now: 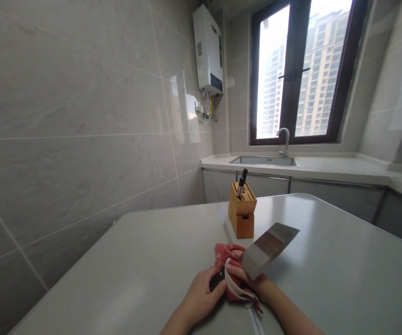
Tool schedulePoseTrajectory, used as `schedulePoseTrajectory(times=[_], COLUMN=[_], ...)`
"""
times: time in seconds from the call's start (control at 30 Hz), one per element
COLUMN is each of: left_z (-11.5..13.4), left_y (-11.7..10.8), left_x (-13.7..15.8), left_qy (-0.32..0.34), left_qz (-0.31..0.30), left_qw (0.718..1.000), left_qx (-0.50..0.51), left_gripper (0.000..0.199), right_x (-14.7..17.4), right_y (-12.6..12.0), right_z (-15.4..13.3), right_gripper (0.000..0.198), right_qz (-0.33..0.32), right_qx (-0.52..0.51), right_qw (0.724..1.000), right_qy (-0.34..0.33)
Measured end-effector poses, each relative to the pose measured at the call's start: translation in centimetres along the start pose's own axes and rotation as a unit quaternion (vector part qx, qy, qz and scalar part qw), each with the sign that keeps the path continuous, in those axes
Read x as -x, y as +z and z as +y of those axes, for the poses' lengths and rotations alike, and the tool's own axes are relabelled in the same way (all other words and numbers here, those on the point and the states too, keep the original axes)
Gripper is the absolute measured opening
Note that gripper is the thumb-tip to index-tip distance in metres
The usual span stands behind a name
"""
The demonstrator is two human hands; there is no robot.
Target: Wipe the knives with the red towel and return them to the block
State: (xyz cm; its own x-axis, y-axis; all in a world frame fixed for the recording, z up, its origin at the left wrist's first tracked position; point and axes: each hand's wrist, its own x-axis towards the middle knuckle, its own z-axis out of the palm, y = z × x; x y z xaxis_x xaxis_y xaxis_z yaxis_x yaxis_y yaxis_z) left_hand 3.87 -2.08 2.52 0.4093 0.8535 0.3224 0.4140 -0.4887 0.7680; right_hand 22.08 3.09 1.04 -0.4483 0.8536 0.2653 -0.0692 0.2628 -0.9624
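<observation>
My left hand (204,293) is closed around the black handle of a cleaver (271,249). The broad metal blade points up and to the right, tilted over the table. A red cloth (234,284) with a pale edge is wrapped about the cleaver where handle and blade meet. My right hand (251,278) grips that cloth, its fingers partly hidden by the cloth and the blade. Just beyond the blade stands a wooden knife block (243,211) with one black-handled tool (242,182) upright in a slot.
The white table (152,260) has a seam running down its middle. Behind it are a counter with a sink (265,160), a faucet (284,142) and a window (295,70). A water heater (208,51) hangs on the tiled wall at the left.
</observation>
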Motion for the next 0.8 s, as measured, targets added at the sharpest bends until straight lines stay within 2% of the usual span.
schedulePoseTrajectory(times=[0.13, 0.53, 0.8], left_z=[0.06, -0.23, -0.03], left_y=[-0.01, 0.02, -0.03], left_x=[-0.06, -0.1, -0.02], left_qy=[0.003, -0.013, -0.007], left_qz=[-0.006, 0.0, 0.002], left_qw=[1.0, 1.0, 1.0], left_qx=[-0.003, -0.016, -0.01], left_gripper=[0.042, 0.039, 0.041], right_x=[-0.07, 0.08, 0.03], right_y=[-0.13, 0.18, 0.02], right_z=[0.0, 0.09, 0.47], right_gripper=[0.035, 0.031, 0.036], right_qz=[0.006, 0.009, 0.017], right_qx=[0.037, -0.021, -0.004], right_qw=[0.999, 1.0, 1.0], right_qy=[-0.01, 0.001, 0.003])
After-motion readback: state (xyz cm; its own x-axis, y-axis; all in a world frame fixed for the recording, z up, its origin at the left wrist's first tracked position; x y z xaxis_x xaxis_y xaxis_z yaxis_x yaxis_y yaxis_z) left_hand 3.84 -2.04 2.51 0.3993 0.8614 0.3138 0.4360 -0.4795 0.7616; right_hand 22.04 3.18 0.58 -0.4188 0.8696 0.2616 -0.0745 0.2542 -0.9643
